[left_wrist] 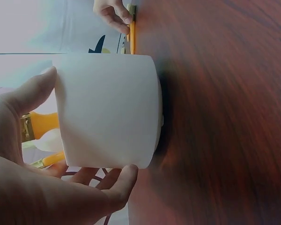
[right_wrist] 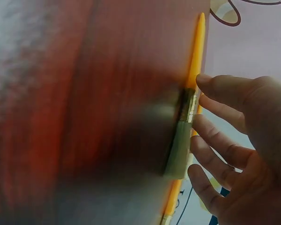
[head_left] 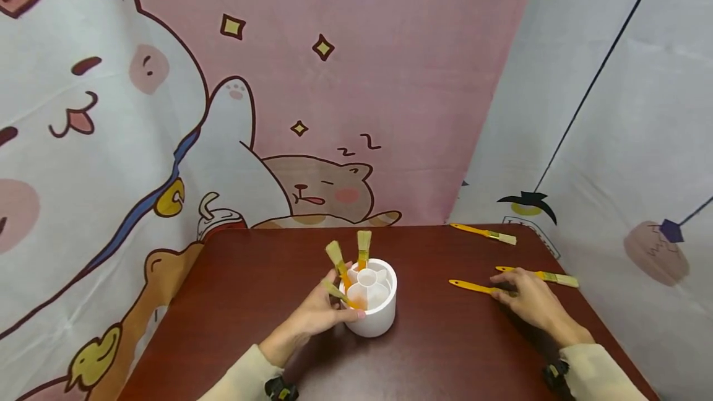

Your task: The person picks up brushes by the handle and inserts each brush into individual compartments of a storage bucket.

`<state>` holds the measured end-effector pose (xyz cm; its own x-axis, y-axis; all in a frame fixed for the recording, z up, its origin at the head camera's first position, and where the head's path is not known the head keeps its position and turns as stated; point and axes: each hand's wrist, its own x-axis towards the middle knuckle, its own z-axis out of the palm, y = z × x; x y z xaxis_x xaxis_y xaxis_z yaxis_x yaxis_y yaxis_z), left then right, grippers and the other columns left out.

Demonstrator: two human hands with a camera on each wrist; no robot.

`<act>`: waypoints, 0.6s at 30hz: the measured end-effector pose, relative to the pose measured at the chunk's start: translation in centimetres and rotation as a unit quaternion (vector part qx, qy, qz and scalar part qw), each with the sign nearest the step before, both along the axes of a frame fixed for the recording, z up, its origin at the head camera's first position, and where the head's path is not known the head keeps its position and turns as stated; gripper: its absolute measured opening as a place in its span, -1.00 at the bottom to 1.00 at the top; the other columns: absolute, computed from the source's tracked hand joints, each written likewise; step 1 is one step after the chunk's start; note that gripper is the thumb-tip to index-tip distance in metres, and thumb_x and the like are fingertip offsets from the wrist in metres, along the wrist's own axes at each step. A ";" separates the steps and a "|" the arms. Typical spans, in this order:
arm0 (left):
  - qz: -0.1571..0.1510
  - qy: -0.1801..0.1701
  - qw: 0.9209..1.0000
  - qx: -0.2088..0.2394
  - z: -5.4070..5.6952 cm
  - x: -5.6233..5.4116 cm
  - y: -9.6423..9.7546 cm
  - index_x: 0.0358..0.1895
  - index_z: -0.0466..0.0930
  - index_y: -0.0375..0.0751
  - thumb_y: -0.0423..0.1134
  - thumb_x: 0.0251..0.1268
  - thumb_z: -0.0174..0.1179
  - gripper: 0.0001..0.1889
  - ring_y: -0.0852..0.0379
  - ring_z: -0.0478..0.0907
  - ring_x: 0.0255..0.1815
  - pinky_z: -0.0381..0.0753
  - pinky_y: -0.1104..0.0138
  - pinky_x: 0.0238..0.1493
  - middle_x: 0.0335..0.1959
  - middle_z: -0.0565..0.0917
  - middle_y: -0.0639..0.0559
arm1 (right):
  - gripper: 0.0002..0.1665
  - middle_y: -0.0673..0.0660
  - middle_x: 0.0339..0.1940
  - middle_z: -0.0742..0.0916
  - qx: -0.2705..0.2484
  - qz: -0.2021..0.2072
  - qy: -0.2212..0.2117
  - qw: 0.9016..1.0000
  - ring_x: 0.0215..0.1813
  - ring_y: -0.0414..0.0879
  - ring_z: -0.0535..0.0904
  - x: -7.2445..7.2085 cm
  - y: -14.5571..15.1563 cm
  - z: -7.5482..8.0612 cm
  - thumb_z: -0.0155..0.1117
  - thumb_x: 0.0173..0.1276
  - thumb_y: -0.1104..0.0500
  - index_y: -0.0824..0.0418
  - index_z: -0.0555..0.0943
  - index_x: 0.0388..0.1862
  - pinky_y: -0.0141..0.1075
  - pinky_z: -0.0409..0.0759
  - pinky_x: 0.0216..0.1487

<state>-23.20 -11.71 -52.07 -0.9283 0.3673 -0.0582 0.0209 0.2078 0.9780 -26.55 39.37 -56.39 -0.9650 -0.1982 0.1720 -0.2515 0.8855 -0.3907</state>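
My left hand [head_left: 311, 315] holds a round white brush pot [head_left: 372, 325] by its left side, thumb at the front rim and fingers behind. The pot stands on the table, and its top has a flower-shaped divided insert. Three yellow-handled paintbrushes [head_left: 335, 254] lean out of it, bristles up. My right hand [head_left: 531, 303] is over a flat paintbrush [head_left: 470, 286] lying on the table. In the right wrist view, the thumb and loosely spread fingers are beside that brush's handle and metal collar [right_wrist: 189, 103]; whether they touch it is unclear.
Another paintbrush [head_left: 559, 279] lies just behind my right hand. A further one [head_left: 484, 232] is near the table's back edge. The dark red-brown table [head_left: 250, 283] meets a cartoon-printed cloth [head_left: 401, 79] at the back and sides.
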 end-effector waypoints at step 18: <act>0.144 0.081 0.986 -0.016 -0.7 3.0 2.6 0.73 0.34 -0.23 -0.15 0.10 0.86 0.14 -0.21 0.70 0.57 0.51 -0.22 0.69 0.65 0.61 -0.26 | -0.61 0.31 0.23 0.88 0.008 -0.012 -0.007 1.000 0.30 0.39 0.78 0.3 0.7 -0.4 0.74 0.49 0.02 0.14 0.93 0.19 0.45 0.72 0.23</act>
<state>-20.21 -9.07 -52.73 -0.9918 0.0880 0.0926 0.1125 0.2586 0.9594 -26.25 40.10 -56.83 -0.9720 -0.1766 0.1553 -0.2238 0.8975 -0.3801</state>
